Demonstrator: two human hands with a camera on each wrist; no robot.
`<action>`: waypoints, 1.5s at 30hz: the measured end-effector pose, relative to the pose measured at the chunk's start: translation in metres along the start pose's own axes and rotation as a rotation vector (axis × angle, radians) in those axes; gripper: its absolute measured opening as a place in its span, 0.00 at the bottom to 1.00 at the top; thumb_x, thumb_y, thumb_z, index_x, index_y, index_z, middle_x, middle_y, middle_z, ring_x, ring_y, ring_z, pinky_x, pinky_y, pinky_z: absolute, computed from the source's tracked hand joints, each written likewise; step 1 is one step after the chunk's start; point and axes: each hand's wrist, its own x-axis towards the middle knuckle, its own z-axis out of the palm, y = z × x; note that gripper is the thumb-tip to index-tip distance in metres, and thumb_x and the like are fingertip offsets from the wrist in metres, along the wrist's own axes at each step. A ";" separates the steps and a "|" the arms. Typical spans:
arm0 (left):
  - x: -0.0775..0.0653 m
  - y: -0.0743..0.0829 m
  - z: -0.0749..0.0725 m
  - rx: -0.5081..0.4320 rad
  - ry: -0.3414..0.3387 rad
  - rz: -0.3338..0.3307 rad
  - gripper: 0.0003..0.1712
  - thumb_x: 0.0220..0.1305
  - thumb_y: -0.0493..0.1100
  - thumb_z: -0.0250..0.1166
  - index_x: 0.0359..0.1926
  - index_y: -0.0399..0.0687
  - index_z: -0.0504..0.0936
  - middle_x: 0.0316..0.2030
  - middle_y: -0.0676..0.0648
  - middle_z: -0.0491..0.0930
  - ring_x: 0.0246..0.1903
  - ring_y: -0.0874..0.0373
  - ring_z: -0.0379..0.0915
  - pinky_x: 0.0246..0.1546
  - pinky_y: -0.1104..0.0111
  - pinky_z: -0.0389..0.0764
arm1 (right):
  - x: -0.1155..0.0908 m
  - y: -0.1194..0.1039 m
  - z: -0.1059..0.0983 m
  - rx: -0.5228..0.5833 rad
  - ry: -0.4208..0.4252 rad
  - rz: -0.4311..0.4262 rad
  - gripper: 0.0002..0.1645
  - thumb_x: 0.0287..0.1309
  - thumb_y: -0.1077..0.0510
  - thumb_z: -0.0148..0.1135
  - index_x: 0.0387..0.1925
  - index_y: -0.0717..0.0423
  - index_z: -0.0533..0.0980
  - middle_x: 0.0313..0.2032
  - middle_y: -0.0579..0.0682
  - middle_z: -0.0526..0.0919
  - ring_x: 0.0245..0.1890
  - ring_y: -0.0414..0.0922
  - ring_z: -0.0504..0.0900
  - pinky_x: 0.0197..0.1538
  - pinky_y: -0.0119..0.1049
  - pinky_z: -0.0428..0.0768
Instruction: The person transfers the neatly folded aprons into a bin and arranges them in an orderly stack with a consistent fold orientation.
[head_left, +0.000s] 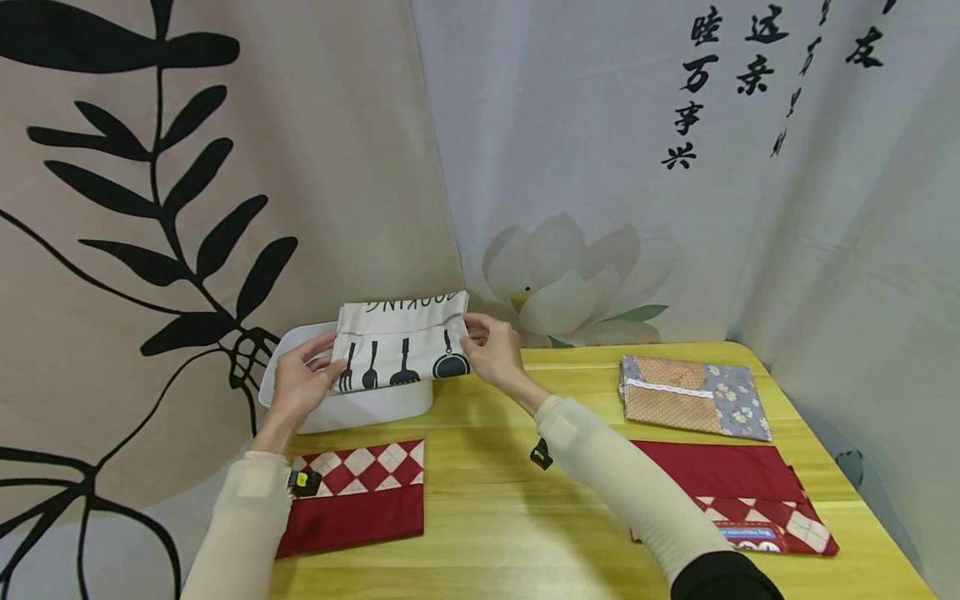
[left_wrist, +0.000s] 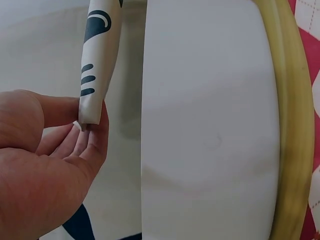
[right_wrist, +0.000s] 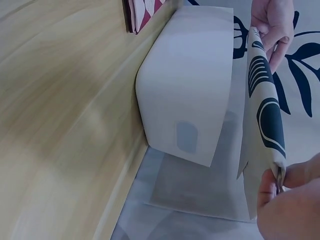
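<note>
Folded cloth [head_left: 390,346] is white, printed with dark utensils and lettering; left hand [head_left: 298,382] and right hand [head_left: 495,350] both pinching it.

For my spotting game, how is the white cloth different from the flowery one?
The white cloth has dark kitchen-tool pictures; the flowery cloth has little flowers. The left hand and right hand hold the white cloth up; the flowery cloth lies on the table. Both look folded.
</note>
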 end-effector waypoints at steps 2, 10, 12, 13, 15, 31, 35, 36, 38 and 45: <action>0.001 -0.001 -0.002 -0.004 0.004 -0.007 0.34 0.78 0.33 0.71 0.81 0.45 0.77 0.79 0.35 0.77 0.69 0.38 0.83 0.45 0.90 0.82 | 0.001 0.000 0.003 -0.003 -0.002 -0.007 0.23 0.74 0.66 0.71 0.67 0.63 0.85 0.53 0.63 0.95 0.53 0.58 0.95 0.59 0.50 0.94; 0.006 -0.006 -0.010 0.007 0.008 -0.005 0.34 0.78 0.32 0.71 0.81 0.44 0.77 0.79 0.34 0.77 0.68 0.40 0.84 0.44 0.89 0.83 | 0.004 0.000 0.015 -0.014 -0.009 -0.010 0.23 0.74 0.65 0.71 0.68 0.61 0.85 0.52 0.62 0.95 0.52 0.57 0.95 0.57 0.50 0.94; 0.007 -0.007 -0.012 0.006 0.006 0.004 0.34 0.78 0.32 0.70 0.81 0.42 0.76 0.80 0.32 0.75 0.69 0.38 0.82 0.44 0.89 0.83 | 0.005 0.000 0.019 -0.016 -0.008 -0.015 0.23 0.75 0.65 0.70 0.68 0.61 0.85 0.52 0.62 0.95 0.51 0.57 0.95 0.56 0.49 0.94; 0.008 -0.007 -0.013 0.002 0.004 0.005 0.34 0.78 0.32 0.70 0.81 0.42 0.76 0.80 0.32 0.75 0.69 0.37 0.82 0.44 0.89 0.82 | 0.006 0.000 0.021 -0.020 -0.006 -0.019 0.23 0.75 0.65 0.71 0.68 0.61 0.85 0.51 0.62 0.95 0.51 0.57 0.95 0.56 0.48 0.94; 0.009 -0.008 -0.015 -0.003 0.004 0.002 0.34 0.79 0.31 0.69 0.82 0.41 0.75 0.80 0.31 0.75 0.70 0.35 0.81 0.44 0.89 0.82 | 0.008 0.000 0.024 -0.027 -0.004 -0.023 0.23 0.75 0.64 0.71 0.68 0.61 0.85 0.51 0.62 0.95 0.50 0.57 0.95 0.56 0.47 0.94; 0.023 -0.022 -0.025 0.046 0.026 -0.059 0.34 0.79 0.32 0.69 0.82 0.46 0.76 0.80 0.36 0.76 0.72 0.38 0.81 0.41 0.89 0.81 | 0.018 0.000 0.050 0.000 -0.022 -0.012 0.23 0.73 0.67 0.71 0.66 0.64 0.85 0.52 0.63 0.95 0.51 0.58 0.95 0.58 0.49 0.94; 0.024 -0.026 -0.030 0.071 0.055 -0.080 0.34 0.79 0.33 0.69 0.82 0.47 0.77 0.80 0.37 0.77 0.73 0.38 0.81 0.43 0.90 0.80 | 0.020 -0.002 0.060 0.008 -0.029 -0.008 0.22 0.74 0.67 0.70 0.66 0.64 0.85 0.53 0.64 0.94 0.52 0.59 0.94 0.58 0.48 0.94; 0.024 -0.027 -0.031 0.075 0.060 -0.089 0.34 0.79 0.33 0.69 0.82 0.48 0.77 0.80 0.37 0.77 0.74 0.39 0.81 0.44 0.90 0.80 | 0.020 -0.003 0.062 0.004 -0.027 -0.005 0.22 0.74 0.67 0.71 0.66 0.64 0.85 0.53 0.63 0.95 0.52 0.58 0.95 0.57 0.46 0.94; 0.025 -0.030 -0.033 0.079 0.069 -0.104 0.34 0.78 0.34 0.69 0.82 0.48 0.77 0.80 0.38 0.77 0.75 0.39 0.80 0.46 0.90 0.80 | 0.020 -0.004 0.066 -0.005 -0.027 0.005 0.22 0.73 0.67 0.71 0.66 0.63 0.85 0.54 0.62 0.95 0.52 0.56 0.95 0.57 0.44 0.94; 0.029 -0.036 -0.035 0.093 0.097 -0.143 0.35 0.78 0.33 0.69 0.82 0.50 0.76 0.80 0.39 0.77 0.76 0.40 0.79 0.61 0.74 0.88 | 0.022 -0.001 0.075 -0.045 -0.024 0.030 0.22 0.74 0.65 0.72 0.66 0.59 0.86 0.53 0.57 0.96 0.49 0.50 0.95 0.53 0.35 0.94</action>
